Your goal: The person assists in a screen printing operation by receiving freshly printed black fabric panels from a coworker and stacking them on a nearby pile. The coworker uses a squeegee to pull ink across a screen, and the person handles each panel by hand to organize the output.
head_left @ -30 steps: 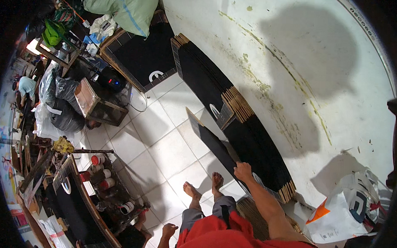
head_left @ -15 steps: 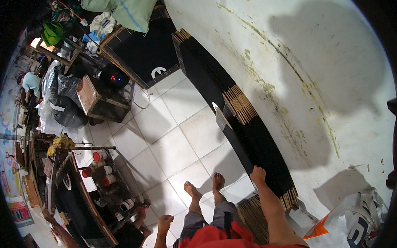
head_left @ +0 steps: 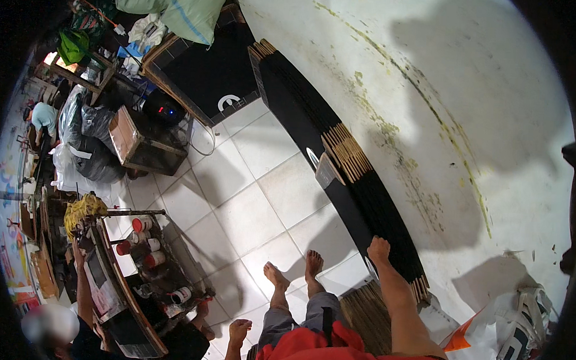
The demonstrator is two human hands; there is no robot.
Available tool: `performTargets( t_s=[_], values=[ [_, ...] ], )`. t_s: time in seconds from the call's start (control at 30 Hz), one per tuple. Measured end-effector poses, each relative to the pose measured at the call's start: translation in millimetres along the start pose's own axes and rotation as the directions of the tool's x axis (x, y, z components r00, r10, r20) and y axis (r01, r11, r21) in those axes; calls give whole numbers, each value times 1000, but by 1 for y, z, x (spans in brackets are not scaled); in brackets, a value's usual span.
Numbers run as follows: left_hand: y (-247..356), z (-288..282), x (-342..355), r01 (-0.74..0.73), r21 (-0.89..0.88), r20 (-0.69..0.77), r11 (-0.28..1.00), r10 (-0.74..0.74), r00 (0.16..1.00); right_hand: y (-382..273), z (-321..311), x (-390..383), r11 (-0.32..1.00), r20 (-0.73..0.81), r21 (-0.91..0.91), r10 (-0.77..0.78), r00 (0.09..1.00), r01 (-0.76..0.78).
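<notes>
A long stack of black panels (head_left: 398, 215) with tan edges leans along the white wall on my right. My right hand (head_left: 379, 248) is closed over the upper edge at its near end, gripping a black panel on the front side. One front panel (head_left: 329, 172) stands slightly apart from those behind it, and part of a white mark shows on its face. My left hand (head_left: 239, 330) hangs low beside my left leg, its fingers loosely curled, with nothing visible in it.
Brown-edged boards (head_left: 372, 310) stand beside my right leg. Left is a rack of paint cans (head_left: 155, 259), with a co-worker's arm (head_left: 84, 287) at a framed screen. Farther off are a wooden box (head_left: 151, 143), a black board (head_left: 206, 69) and a green sack (head_left: 173, 8). A white bag (head_left: 485, 339) sits at right.
My right hand has shifted slightly right and up, still on the panel edge. More of the front panel's white mark shows. At left the co-worker has leaned in and reached forward along the frame.
</notes>
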State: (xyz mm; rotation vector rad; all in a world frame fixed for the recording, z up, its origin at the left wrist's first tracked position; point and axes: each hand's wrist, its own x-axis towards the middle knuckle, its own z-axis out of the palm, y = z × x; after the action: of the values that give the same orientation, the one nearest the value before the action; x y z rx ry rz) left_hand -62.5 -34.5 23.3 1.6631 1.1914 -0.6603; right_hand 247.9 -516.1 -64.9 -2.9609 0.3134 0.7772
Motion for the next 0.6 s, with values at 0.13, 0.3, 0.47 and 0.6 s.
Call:
performTargets(
  t_s=[0.13, 0.3, 0.47, 0.6],
  values=[
    [9, 0, 4, -6, 18, -15, 1000, 6, 1000, 4, 3, 2, 1000, -4, 0, 28, 1000, -28],
    [11, 0, 6, -20, 5, -6, 1000, 20, 1000, 4, 1, 3, 999, 40, -14, 51, 998, -51],
    [9, 2, 5, -34, 18, -6, 999, 34, 999, 6, -1, 4, 999, -8, -24, 44, 999, -44],
    [7, 7, 4, -32, 24, 14, 999, 32, 999, 12, 1, 7, 997, -70, -57, 42, 997, -46]
  ],
)
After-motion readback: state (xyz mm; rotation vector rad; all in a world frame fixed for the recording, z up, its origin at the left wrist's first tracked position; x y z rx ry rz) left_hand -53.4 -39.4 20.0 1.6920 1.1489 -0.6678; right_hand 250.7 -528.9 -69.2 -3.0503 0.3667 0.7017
